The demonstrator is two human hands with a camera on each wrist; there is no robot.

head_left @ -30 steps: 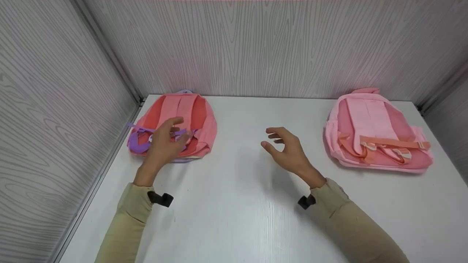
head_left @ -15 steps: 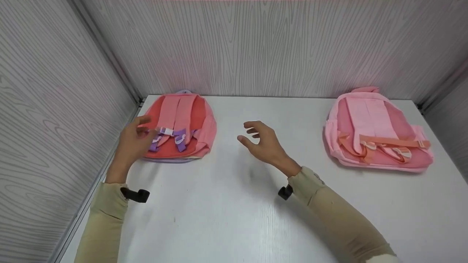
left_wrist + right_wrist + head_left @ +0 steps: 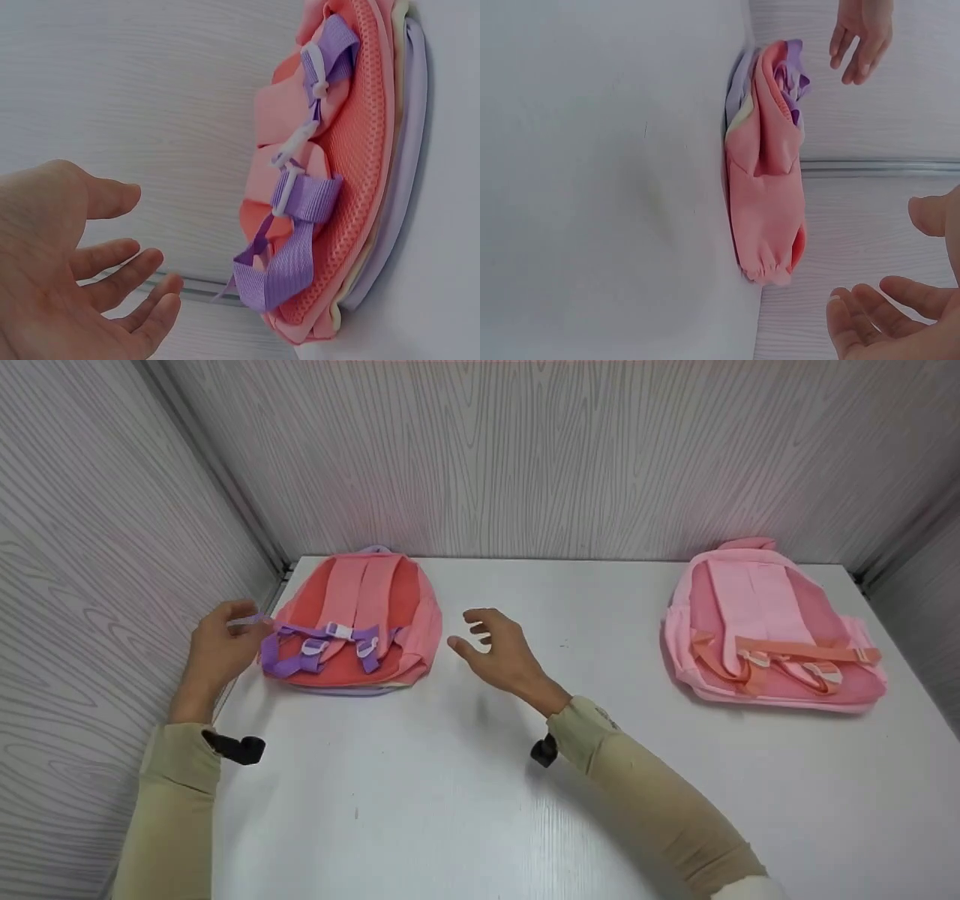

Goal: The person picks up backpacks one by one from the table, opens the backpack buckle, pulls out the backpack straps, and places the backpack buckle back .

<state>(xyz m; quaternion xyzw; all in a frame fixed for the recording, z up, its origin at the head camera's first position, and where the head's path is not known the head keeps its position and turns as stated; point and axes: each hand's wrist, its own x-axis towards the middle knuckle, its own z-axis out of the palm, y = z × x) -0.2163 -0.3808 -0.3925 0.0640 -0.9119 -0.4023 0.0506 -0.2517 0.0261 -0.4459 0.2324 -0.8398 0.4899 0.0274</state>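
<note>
A coral-pink backpack [image 3: 358, 607] with purple straps lies at the back left, its shoulder-strap side facing up. My left hand [image 3: 225, 649] hovers at its left side, fingers relaxed and apart from it in the left wrist view. The purple strap [image 3: 289, 274] loops out toward that hand without being gripped. To the backpack's right, my right hand [image 3: 499, 652] is held over the table, thumb and fingers spread with nothing between them. In the right wrist view the backpack's pink side [image 3: 765, 202] stands in front of the right hand [image 3: 900, 307].
A light pink backpack [image 3: 765, 622] with orange straps lies at the back right, straps up. The white table [image 3: 450, 810] meets grey wood-grain panels at the back [image 3: 525, 457] and left [image 3: 90, 585].
Both hands have moved left. The left hand has gone from over the coral-pink backpack to its left side; the right hand has come nearer its right side. The backpacks stay in place.
</note>
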